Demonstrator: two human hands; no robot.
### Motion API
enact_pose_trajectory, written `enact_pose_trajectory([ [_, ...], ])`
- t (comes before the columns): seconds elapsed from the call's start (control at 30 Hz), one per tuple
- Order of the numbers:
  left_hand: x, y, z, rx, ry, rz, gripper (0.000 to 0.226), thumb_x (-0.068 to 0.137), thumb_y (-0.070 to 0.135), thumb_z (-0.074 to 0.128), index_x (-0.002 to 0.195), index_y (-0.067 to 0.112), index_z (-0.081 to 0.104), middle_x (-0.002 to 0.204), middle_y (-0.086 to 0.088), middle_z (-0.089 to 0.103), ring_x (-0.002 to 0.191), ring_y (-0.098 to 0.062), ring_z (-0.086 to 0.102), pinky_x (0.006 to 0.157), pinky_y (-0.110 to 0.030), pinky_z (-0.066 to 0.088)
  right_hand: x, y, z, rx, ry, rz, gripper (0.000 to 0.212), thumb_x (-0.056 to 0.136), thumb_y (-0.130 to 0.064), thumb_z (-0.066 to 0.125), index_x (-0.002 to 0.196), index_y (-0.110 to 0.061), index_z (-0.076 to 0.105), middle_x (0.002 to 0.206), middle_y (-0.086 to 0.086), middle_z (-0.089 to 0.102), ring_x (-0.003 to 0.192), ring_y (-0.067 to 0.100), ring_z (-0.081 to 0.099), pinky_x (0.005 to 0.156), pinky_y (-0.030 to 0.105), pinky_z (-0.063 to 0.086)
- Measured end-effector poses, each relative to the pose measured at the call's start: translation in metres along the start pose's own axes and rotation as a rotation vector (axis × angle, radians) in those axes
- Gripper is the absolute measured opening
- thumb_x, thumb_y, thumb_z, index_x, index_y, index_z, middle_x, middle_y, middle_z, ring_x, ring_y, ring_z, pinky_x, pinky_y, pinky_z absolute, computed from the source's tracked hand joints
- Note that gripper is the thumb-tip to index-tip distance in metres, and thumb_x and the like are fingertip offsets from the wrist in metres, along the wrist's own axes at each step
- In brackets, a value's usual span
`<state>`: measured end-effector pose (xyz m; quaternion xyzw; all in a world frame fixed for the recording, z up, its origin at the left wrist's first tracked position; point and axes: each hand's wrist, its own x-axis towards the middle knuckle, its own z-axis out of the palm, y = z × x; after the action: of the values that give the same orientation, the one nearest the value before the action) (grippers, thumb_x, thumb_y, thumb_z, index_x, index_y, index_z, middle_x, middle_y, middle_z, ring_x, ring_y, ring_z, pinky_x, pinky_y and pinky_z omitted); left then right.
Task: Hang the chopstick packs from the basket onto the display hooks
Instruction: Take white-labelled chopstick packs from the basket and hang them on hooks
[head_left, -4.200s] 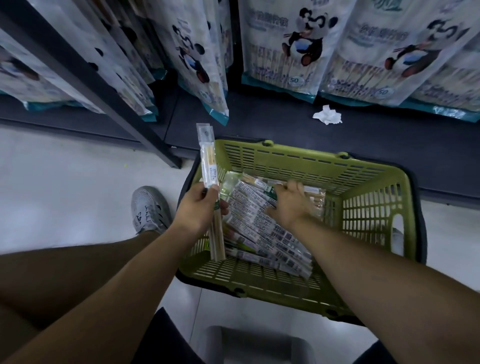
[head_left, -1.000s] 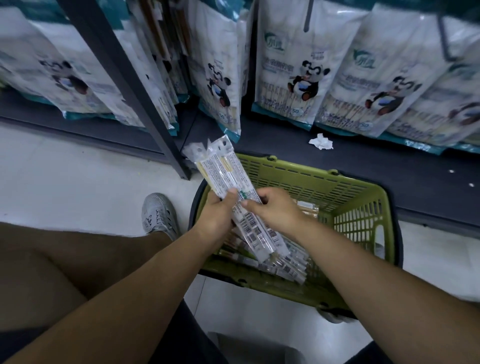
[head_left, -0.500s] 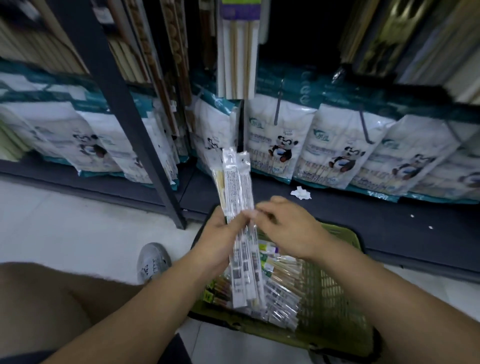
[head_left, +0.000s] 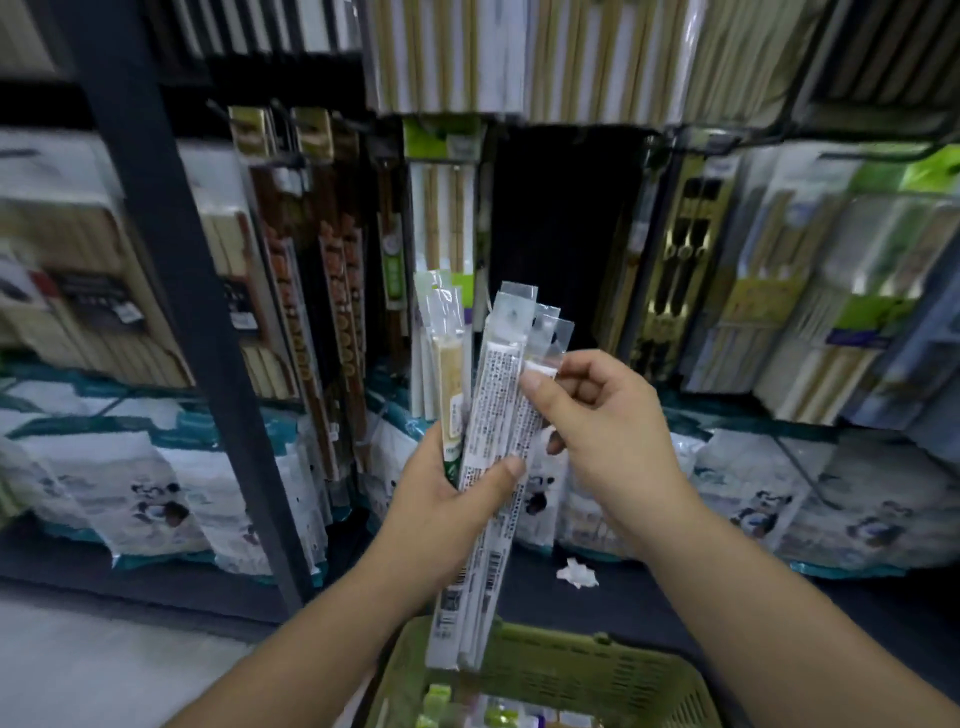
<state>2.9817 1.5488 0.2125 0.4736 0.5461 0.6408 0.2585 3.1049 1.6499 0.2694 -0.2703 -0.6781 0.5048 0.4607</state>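
Clamping perhaps 4 chopstick packs (head_left: 491, 415) upright above the basket (head_left: 576, 675) is the left hand (head_left: 447, 512), the right hand (head_left: 605, 415) pinching 1.

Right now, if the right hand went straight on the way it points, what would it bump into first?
The bundle of clear plastic chopstick packs gripped by the left hand: the right hand points up-left at it and pinches its upper part.
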Motion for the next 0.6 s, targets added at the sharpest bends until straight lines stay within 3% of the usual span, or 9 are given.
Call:
enact_pose_trajectory([
  [0.17, 0.044, 0.030, -0.010, -0.075, 0.013, 0.122, 0.047, 0.087, 0.035, 0.072, 0.132, 0.027, 0.060, 0.118, 0.015, 0.075, 0.109, -0.004, 0.071, 0.081, -0.013, 0.055, 0.041, -0.039, 0.008, 0.025, 0.007, -0.089, 0.016, 0.089, -0.030, 0.077, 0.094, -0.017, 0.070, 0.082, 0.012, 0.063, 0.072, 0.013, 0.060, 0.057, 0.024, 0.052],
  [0.3, 0.068, 0.041, -0.014, -0.141, 0.046, 0.160, 0.037, 0.091, 0.029, 0.070, 0.127, 0.031, 0.063, 0.117, 0.014, 0.076, 0.107, -0.005, 0.072, 0.080, -0.014, 0.056, 0.066, -0.055, 0.018, 0.042, 0.035, -0.146, 0.008, 0.089, -0.025, 0.077, 0.093, -0.021, 0.071, 0.072, -0.007, 0.061, 0.069, 0.007, 0.060, 0.055, 0.023, 0.051],
  [0.4, 0.081, 0.048, -0.022, -0.146, 0.070, 0.178, 0.034, 0.094, 0.026, 0.070, 0.125, 0.034, 0.063, 0.118, 0.015, 0.075, 0.109, -0.005, 0.071, 0.083, -0.015, 0.056, 0.078, -0.063, 0.025, 0.039, 0.040, -0.169, 0.002, 0.093, -0.028, 0.073, 0.092, -0.027, 0.073, 0.075, -0.005, 0.064, 0.070, 0.005, 0.061, 0.055, 0.020, 0.050],
  [0.5, 0.087, 0.054, -0.031, -0.107, 0.121, 0.195, 0.032, 0.090, 0.034, 0.073, 0.119, 0.042, 0.064, 0.116, 0.022, 0.074, 0.106, 0.003, 0.069, 0.079, -0.007, 0.052, 0.087, -0.069, 0.031, 0.035, 0.046, -0.168, 0.014, 0.099, -0.029, 0.064, 0.090, -0.026, 0.074, 0.077, 0.000, 0.069, 0.069, 0.005, 0.062, 0.055, 0.021, 0.050],
  [0.6, 0.089, 0.052, -0.037, -0.044, 0.186, 0.207, 0.026, 0.094, 0.028, 0.073, 0.111, 0.047, 0.066, 0.110, 0.026, 0.074, 0.102, 0.006, 0.069, 0.074, -0.003, 0.050, 0.092, -0.075, 0.035, 0.045, 0.053, -0.169, 0.024, 0.103, -0.028, 0.057, 0.089, -0.022, 0.075, 0.084, 0.014, 0.070, 0.070, 0.015, 0.062, 0.058, 0.028, 0.053],
])
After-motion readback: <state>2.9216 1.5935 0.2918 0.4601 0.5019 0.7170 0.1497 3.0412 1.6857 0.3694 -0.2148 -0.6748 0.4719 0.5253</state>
